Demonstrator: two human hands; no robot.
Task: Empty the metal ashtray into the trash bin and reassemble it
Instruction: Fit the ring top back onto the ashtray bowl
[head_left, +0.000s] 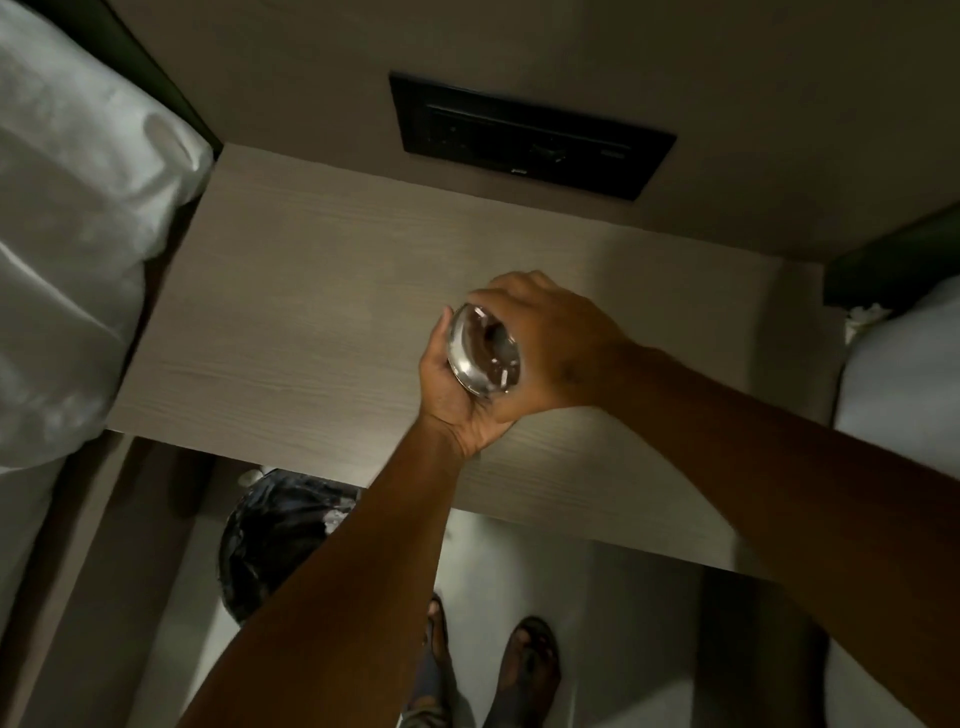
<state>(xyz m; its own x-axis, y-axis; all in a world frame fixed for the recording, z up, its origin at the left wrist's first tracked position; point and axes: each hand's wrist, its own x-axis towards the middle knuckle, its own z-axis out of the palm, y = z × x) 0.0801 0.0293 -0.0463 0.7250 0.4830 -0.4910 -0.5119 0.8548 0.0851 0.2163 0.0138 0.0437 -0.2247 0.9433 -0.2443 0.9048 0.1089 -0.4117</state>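
A round shiny metal ashtray (484, 354) is held over the pale wooden bedside table (291, 312), tilted on edge. My left hand (457, 400) cups it from below and the left. Over its right side and top lies my right hand (550, 338), fingers curled around the rim. Both hands grip it together, so whether it is in one piece or two is hidden. The trash bin (275, 540), lined with a black bag, stands on the floor below the table's front edge, left of my left forearm.
A black control panel (530, 137) is set in the wall behind the table. White bedding (78, 234) lies to the left and more bedding (904, 374) to the right. My sandalled feet (519, 670) stand on the light floor.
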